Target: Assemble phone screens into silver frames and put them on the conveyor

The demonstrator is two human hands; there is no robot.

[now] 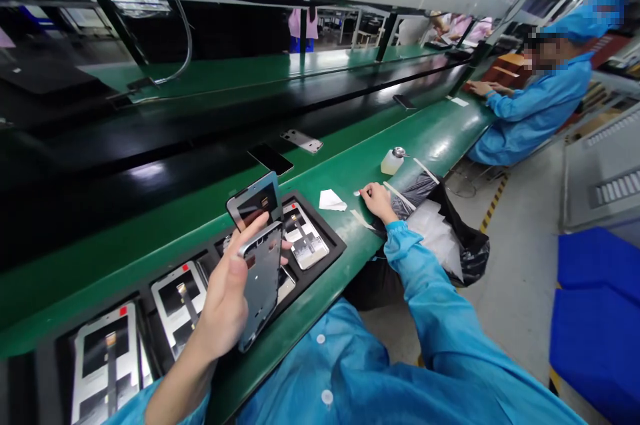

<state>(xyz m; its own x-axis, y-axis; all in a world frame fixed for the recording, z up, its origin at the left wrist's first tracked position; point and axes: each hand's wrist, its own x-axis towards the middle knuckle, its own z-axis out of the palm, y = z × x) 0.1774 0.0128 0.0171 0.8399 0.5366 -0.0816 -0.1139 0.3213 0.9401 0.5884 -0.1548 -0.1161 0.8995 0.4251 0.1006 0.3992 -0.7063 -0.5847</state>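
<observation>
Left hand [227,305]: thin, flat, round-cornered phone panels [263,281].

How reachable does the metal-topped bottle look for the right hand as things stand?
Probably yes: the bottle stands on the green bench just beyond the right hand, with nothing standing between. That hand is at a small white piece, though; I can't tell whether it's held.

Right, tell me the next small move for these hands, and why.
Probably bring the right hand over from the green table to steady the upper phone part. The left hand appears to hold both that and the lower phone part alone, raised and tilted, while the right fingertips are down beside a small white scrap.
</observation>
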